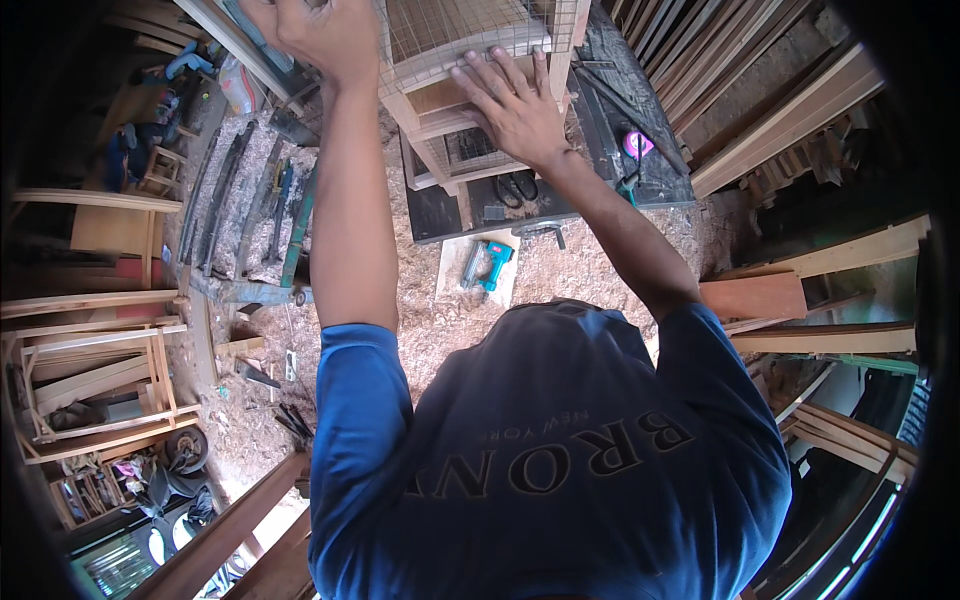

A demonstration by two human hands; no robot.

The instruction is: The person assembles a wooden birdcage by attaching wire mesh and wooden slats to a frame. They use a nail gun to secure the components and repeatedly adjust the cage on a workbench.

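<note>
A wooden frame (428, 150) covered partly with wire mesh (425, 22) stands on a dark workbench (440, 222) at the top of the head view. My right hand (515, 110) lies on the frame's mesh-covered rail with its fingers spread. To the left of the frame, my left hand (325, 40) is raised with its fingers curled; the upper edge cuts it off, and whatever it grips is hidden. Black-handled scissors (516, 190) rest on the bench below the frame. A pink tape measure (637, 145) sits further right on the bench.
A teal nail gun (490, 264) lies on a light board (455, 262) on the shavings-covered floor. Long timber (725, 75) is stacked at the upper right. Wooden frames (100, 375) stand along the left, and planks (830, 340) jut in from the right.
</note>
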